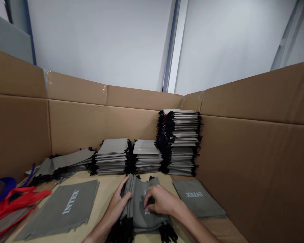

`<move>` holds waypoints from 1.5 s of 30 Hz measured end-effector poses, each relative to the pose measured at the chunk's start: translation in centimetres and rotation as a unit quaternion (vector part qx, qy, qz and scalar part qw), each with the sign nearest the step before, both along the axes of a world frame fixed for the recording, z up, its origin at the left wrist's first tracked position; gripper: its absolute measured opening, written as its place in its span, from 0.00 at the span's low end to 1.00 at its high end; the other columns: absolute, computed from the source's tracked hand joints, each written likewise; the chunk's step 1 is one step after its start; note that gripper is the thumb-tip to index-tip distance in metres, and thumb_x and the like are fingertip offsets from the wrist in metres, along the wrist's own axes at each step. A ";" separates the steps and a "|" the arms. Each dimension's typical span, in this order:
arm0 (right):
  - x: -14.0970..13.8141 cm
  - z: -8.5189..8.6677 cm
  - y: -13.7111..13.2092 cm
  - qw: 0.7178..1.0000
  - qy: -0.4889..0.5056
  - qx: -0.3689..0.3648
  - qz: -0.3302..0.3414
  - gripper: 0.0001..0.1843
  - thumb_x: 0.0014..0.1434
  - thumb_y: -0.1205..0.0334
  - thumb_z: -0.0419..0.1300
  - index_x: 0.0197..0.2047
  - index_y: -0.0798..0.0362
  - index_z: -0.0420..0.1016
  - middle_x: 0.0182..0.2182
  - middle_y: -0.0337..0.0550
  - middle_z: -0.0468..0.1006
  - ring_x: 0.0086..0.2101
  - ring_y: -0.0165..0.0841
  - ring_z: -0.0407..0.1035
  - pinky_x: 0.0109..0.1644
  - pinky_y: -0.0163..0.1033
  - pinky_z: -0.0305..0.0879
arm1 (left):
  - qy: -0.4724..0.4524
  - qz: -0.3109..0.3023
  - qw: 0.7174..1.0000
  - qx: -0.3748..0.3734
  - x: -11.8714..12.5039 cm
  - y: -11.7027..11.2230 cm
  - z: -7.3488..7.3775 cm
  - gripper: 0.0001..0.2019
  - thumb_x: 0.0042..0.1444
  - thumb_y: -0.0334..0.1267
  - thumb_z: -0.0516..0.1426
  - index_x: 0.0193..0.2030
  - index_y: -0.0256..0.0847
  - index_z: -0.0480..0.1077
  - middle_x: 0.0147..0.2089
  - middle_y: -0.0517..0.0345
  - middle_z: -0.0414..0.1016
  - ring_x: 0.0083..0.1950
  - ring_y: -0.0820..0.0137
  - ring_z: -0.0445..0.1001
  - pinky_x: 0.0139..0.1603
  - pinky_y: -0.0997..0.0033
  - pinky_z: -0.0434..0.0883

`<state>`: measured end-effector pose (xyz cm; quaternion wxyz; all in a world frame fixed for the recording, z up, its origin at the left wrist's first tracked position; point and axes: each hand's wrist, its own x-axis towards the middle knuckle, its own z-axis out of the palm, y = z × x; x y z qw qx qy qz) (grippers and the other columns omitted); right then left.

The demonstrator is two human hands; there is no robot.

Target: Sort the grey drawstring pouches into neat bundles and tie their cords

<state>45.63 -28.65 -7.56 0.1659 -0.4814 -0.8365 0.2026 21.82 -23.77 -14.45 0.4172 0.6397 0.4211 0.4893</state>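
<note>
My left hand (120, 200) grips the bunched left side of several grey fabric drawstring pouches (139, 222), thumb in front and fingers behind the layers. Above the front of the same pile, my right hand (159, 200) is closed with thumb and fingertips together; whether cloth is pinched between them I cannot make out. White lettering on the top pouch is partly covered by this hand. Black cord ends (168, 231) stick out at the pile's near corners. A flat grey pouch marked INTEX (71, 202) lies to the left, and another INTEX pouch (200, 199) lies to the right.
Cardboard walls (78, 125) surround the work area. Along the back stand neat stacks of pouches (111, 162), a second stack (148, 163) and a taller one (183, 141) at right. A slanting heap (71, 160) lies back left. Red straps (17, 199) and blue straps (5, 187) lie at far left.
</note>
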 end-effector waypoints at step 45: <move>-1.3 2.3 -0.3 0.993 -0.101 -0.038 -0.047 0.22 0.50 0.66 0.78 0.49 0.44 0.90 0.46 0.41 0.90 0.46 0.40 0.83 0.47 0.32 0.71 | -0.010 0.002 1.000 -0.007 0.2 -0.4 0.8 0.38 0.52 0.44 0.59 0.72 0.39 0.69 0.77 0.45 0.68 0.80 0.51 0.61 0.80 0.51 0.57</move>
